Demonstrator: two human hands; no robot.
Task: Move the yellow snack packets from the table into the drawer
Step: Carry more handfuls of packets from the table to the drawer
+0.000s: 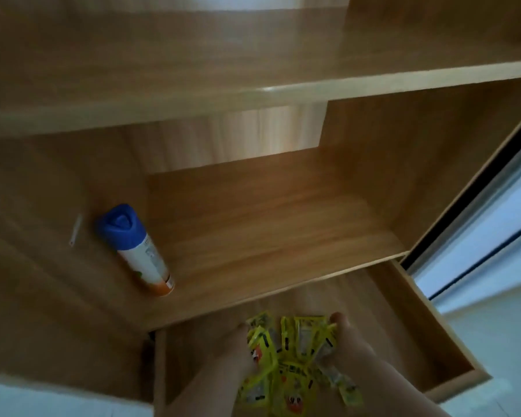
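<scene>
A bunch of yellow snack packets [292, 353] is held between both my hands above the open wooden drawer [451, 341] at the bottom of the view. My left hand [235, 353] presses against the bunch's left side. My right hand [349, 344] grips its right side, fingertips curled over the top packets. Several packets hang loose below the hands. The drawer is pulled out under the desk top [253, 230], and its bottom is mostly hidden by my arms and the packets.
A spray can [136, 248] with a blue cap lies on the desk top at the left, near a small white strip [75, 230]. A wooden shelf [283, 88] runs above the desk. A window frame [475, 212] stands at the right.
</scene>
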